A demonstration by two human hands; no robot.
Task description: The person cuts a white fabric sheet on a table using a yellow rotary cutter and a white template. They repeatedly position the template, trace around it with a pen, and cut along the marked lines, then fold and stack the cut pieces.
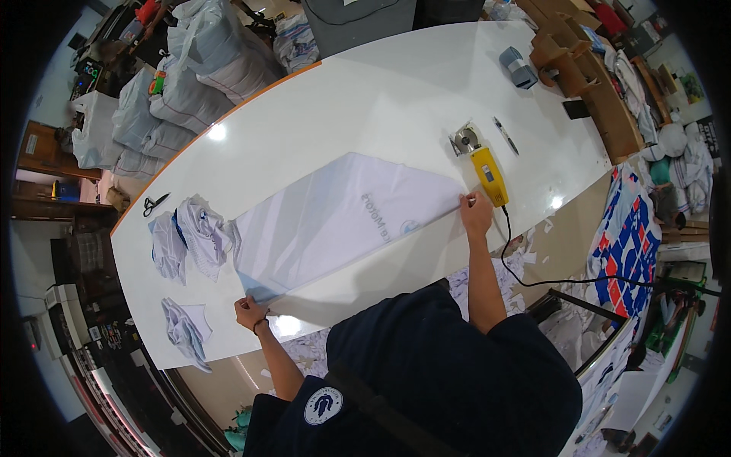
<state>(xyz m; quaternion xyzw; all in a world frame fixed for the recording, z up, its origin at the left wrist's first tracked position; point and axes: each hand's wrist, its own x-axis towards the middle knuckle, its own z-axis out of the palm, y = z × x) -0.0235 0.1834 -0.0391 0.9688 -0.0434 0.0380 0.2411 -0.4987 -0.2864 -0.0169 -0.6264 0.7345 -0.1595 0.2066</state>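
A piece of white fabric [327, 209] with pale grey print lies spread on the white table [304, 137]. My left hand [250, 313] pinches its near left corner, which is light blue. At the far right end, my right hand [476, 213] pinches the fabric's other corner. Just beyond that hand rests a yellow electric rotary cutter [488, 175] with a round metal blade, its black cord [548, 283] running off to the right. Crumpled white fabric pieces [199, 238] sit left of the spread piece, touching or close to its edge.
Scissors [155, 204] lie at the table's left edge, and a folded cloth piece [185, 327] is nearer me. A pen [505, 135], a grey-blue bundle [518, 67] and a dark flat object [576, 110] are at the right. Stuffed bags [183, 95] stand beyond the table.
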